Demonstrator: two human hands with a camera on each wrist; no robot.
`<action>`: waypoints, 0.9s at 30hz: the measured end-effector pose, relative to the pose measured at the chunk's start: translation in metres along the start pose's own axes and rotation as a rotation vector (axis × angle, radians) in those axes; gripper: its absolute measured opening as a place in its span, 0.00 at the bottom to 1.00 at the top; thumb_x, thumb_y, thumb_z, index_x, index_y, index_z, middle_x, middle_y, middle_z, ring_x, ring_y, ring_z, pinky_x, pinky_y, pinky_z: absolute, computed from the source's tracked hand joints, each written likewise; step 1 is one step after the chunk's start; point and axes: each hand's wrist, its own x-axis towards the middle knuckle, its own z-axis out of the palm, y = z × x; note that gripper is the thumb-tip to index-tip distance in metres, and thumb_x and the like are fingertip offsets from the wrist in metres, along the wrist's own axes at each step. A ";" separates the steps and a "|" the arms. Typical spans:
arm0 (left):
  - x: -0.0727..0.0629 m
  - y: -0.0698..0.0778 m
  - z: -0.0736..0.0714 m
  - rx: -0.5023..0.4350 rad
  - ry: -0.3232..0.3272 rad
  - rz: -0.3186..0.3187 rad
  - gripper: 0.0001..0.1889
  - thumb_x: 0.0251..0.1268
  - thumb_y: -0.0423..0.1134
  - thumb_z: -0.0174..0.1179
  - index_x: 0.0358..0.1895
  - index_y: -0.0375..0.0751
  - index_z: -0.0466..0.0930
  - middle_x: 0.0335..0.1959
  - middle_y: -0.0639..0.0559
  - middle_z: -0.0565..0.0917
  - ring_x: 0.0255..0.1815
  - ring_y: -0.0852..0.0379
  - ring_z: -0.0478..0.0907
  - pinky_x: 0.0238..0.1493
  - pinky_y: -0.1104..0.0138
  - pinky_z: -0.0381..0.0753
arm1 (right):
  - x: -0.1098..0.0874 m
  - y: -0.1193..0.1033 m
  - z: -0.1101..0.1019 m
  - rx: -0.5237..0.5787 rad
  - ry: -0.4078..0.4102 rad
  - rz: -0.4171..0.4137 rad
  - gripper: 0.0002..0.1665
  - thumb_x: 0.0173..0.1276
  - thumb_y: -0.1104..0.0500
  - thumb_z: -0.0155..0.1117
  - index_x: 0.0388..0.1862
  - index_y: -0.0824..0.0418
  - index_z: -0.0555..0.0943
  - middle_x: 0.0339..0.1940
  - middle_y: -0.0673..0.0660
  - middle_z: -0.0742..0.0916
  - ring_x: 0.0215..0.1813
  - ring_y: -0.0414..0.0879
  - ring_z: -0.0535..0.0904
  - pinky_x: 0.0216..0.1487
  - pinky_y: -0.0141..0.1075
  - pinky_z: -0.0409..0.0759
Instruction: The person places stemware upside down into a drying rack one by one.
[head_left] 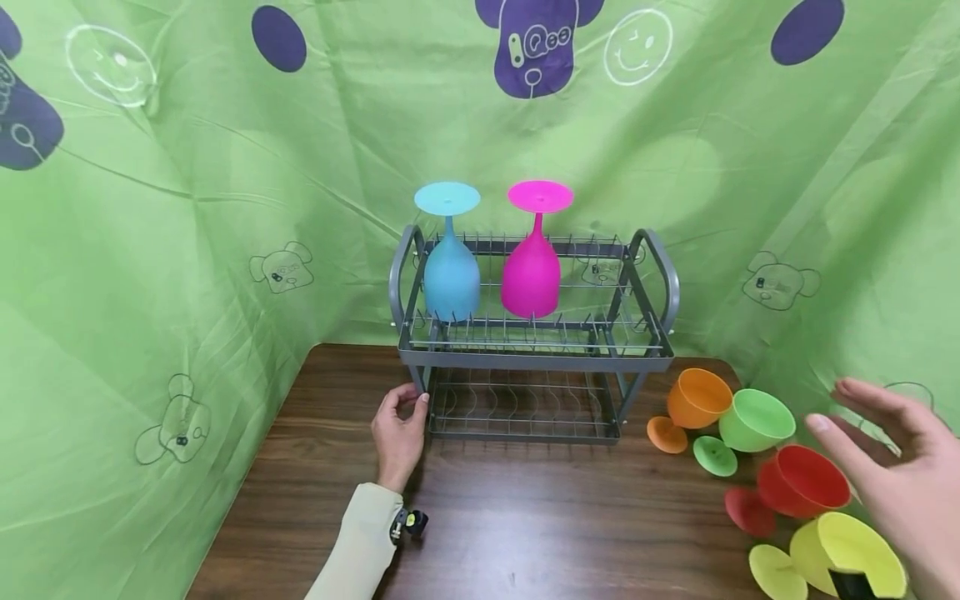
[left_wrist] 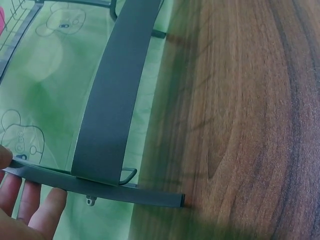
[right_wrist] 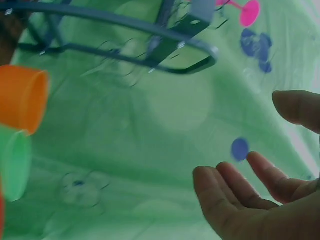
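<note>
My left hand [head_left: 400,433] grips the front left leg of a grey metal two-tier dish rack [head_left: 536,363]; in the left wrist view, fingers [left_wrist: 47,212] and thumb lie on either side of the bar. Upside down on the rack's upper tier stand a blue goblet [head_left: 452,279] and a pink goblet [head_left: 532,279]. At the right, my right hand [head_left: 896,475] is raised with its fingers spread apart and nothing between them. Nearest to it are a red goblet [head_left: 798,483] and a yellow goblet [head_left: 847,554], both upright on the table.
An orange goblet [head_left: 697,400] and a light green goblet [head_left: 753,421] stand farther back in the same row, right of the rack. Green printed cloth [head_left: 337,125] surrounds the brown wooden table [head_left: 480,525] at the back and sides.
</note>
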 end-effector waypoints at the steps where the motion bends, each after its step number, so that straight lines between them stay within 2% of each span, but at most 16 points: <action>1: 0.000 0.000 0.001 -0.004 -0.001 -0.001 0.08 0.69 0.36 0.72 0.48 0.41 0.87 0.44 0.47 0.89 0.46 0.54 0.87 0.39 0.61 0.90 | -0.002 0.006 -0.004 0.037 0.025 -0.013 0.36 0.64 0.81 0.68 0.70 0.64 0.79 0.61 0.43 0.87 0.51 0.28 0.88 0.47 0.18 0.83; 2: 0.000 0.001 0.001 -0.006 -0.002 -0.003 0.08 0.70 0.36 0.72 0.48 0.41 0.87 0.44 0.47 0.89 0.46 0.54 0.87 0.40 0.58 0.91 | -0.005 0.012 -0.008 0.092 0.043 -0.030 0.35 0.63 0.84 0.66 0.68 0.66 0.79 0.60 0.45 0.88 0.52 0.30 0.88 0.48 0.18 0.83; 4: 0.000 0.001 0.002 -0.017 -0.003 -0.001 0.08 0.69 0.36 0.72 0.48 0.41 0.87 0.44 0.47 0.89 0.46 0.53 0.87 0.40 0.58 0.91 | -0.008 0.021 -0.015 0.089 0.112 -0.034 0.34 0.62 0.85 0.64 0.66 0.67 0.81 0.57 0.45 0.90 0.54 0.30 0.87 0.50 0.17 0.82; 6: 0.000 0.001 0.003 -0.018 0.002 0.002 0.08 0.69 0.36 0.72 0.48 0.41 0.87 0.44 0.47 0.89 0.46 0.53 0.87 0.40 0.59 0.91 | -0.012 0.028 -0.022 0.072 0.187 -0.005 0.33 0.61 0.86 0.65 0.64 0.66 0.83 0.55 0.44 0.91 0.54 0.31 0.87 0.49 0.15 0.81; 10: -0.001 0.001 0.004 -0.019 0.007 0.001 0.08 0.69 0.36 0.72 0.48 0.41 0.87 0.44 0.47 0.89 0.46 0.54 0.87 0.40 0.59 0.91 | -0.022 0.042 -0.034 0.035 0.356 0.096 0.32 0.60 0.84 0.67 0.60 0.61 0.86 0.50 0.42 0.92 0.50 0.29 0.87 0.46 0.14 0.80; 15: -0.002 0.001 0.006 -0.021 0.006 0.002 0.08 0.69 0.35 0.72 0.48 0.41 0.87 0.44 0.47 0.89 0.46 0.53 0.87 0.39 0.60 0.91 | -0.041 0.066 -0.049 0.066 0.510 0.241 0.31 0.60 0.81 0.71 0.56 0.54 0.87 0.45 0.38 0.92 0.45 0.26 0.88 0.44 0.12 0.79; 19: -0.002 0.000 0.006 -0.024 0.008 -0.006 0.09 0.70 0.36 0.71 0.49 0.41 0.87 0.45 0.47 0.89 0.46 0.53 0.87 0.38 0.70 0.88 | -0.051 0.085 -0.060 0.075 0.583 0.306 0.31 0.58 0.77 0.76 0.55 0.50 0.87 0.43 0.35 0.91 0.42 0.25 0.87 0.44 0.11 0.78; 22: -0.002 -0.002 0.005 -0.031 0.011 -0.017 0.09 0.70 0.36 0.71 0.49 0.41 0.87 0.45 0.47 0.89 0.46 0.53 0.86 0.38 0.76 0.86 | -0.057 0.102 -0.068 0.052 0.626 0.324 0.32 0.57 0.74 0.79 0.56 0.47 0.87 0.42 0.33 0.91 0.42 0.24 0.86 0.45 0.10 0.77; 27: -0.003 -0.002 0.005 -0.040 0.021 -0.023 0.09 0.69 0.36 0.72 0.49 0.42 0.87 0.45 0.47 0.89 0.47 0.54 0.86 0.38 0.76 0.86 | -0.064 0.136 -0.082 -0.023 0.676 0.337 0.34 0.57 0.70 0.82 0.61 0.47 0.86 0.47 0.31 0.90 0.50 0.24 0.83 0.55 0.11 0.75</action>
